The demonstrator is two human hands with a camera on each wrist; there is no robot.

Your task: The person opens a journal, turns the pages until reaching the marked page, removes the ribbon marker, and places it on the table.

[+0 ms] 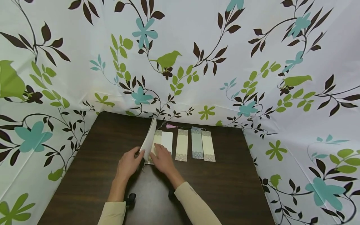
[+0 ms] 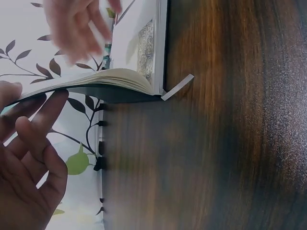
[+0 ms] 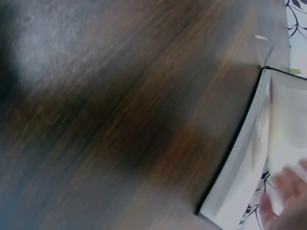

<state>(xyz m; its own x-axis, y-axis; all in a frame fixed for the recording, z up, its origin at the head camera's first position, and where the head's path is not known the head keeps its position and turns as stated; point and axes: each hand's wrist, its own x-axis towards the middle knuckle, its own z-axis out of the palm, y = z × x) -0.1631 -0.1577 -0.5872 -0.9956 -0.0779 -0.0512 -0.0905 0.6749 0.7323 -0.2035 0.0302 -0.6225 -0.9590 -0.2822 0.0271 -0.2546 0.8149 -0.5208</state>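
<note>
A dark-covered notebook [image 1: 167, 140] lies open on the table, its left part raised steeply. My left hand [image 1: 127, 164] pinches that raised cover and pages, thumb on the page side and fingers behind the cover in the left wrist view. A cream bookmark [image 1: 158, 136] with a lace-patterned end [image 2: 145, 50] lies on the notebook's right-hand page near the fold. Over the lower part of this page is my right hand [image 1: 162, 159], fingers loosely bent and partly covering the bookmark; both wrist views show it blurred. A pale ribbon [image 2: 178, 87] sticks out from the notebook's spine.
Right of the notebook lie a cream bookmark [image 1: 182, 145], a pale blue bookmark [image 1: 197, 143] and another cream one [image 1: 208, 146]. A pink tassel [image 1: 170, 126] lies behind them. The dark wooden table [image 1: 233, 184] meets a leaf-and-bird patterned cloth [image 1: 206, 93] at its back edge.
</note>
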